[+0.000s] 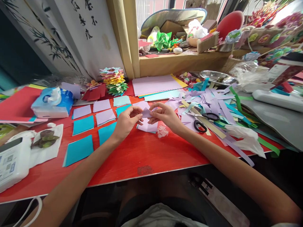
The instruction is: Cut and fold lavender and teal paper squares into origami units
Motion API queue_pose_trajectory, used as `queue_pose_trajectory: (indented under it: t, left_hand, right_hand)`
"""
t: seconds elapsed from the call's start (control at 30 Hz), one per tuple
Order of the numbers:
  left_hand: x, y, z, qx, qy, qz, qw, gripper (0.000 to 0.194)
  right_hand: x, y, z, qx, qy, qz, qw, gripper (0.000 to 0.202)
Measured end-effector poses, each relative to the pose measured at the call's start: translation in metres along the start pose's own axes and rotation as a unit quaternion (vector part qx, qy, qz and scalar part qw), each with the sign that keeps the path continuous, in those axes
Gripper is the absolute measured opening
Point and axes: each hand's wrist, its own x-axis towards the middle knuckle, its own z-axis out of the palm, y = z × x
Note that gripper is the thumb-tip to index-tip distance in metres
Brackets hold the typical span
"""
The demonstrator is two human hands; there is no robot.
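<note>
Between my two hands a small piece of lilac paper (146, 113), folded to a point at the top, is held just above the red table (151, 148). The fingers of my left hand (129, 121) pinch its left side. My right hand (165, 116) grips its right side with thumb and fingertips. Right under the hands lies a stack of lilac paper squares (148, 126). Left of my left hand sit several piles of squares, among them a blue pile (79, 150) and a lilac pile (105, 116).
Black-handled scissors (200, 125) lie right of my right hand, beside a heap of paper strips (220, 104). At the back stand a tower of folded paper (115, 82) and larger lilac sheets (156, 85). A tissue pack (52, 102) is at the left.
</note>
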Motion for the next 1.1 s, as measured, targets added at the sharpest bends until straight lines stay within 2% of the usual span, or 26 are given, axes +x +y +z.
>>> queue_pose_trajectory:
  t: [0.27, 0.43, 0.6, 0.8, 1.1]
  left_hand:
    - [0.0014, 0.0012, -0.0007, -0.024, 0.018, -0.010, 1.000, 0.011]
    - [0.0012, 0.0032, -0.0026, -0.050, 0.019, -0.022, 0.998, 0.012]
    - [0.0006, 0.0032, -0.0034, -0.067, 0.008, -0.016, 0.998, 0.012]
    - [-0.0002, 0.0036, -0.0042, -0.051, -0.012, -0.010, 0.999, 0.012]
    - [-0.0030, 0.0070, -0.0025, 0.015, -0.035, 0.022, 0.999, 0.013]
  right_hand:
    - [-0.0004, 0.0012, -0.0005, 0.045, -0.022, -0.012, 0.999, 0.018]
    - [0.0027, 0.0058, -0.0010, 0.075, -0.013, 0.013, 0.997, 0.025]
    - [0.0045, 0.0077, -0.0023, 0.094, -0.009, 0.010, 0.995, 0.022]
    - [0.0048, 0.0024, 0.0004, 0.103, 0.008, 0.042, 0.994, 0.018]
    - [0.0054, 0.0071, 0.0004, 0.077, 0.016, 0.036, 0.996, 0.016]
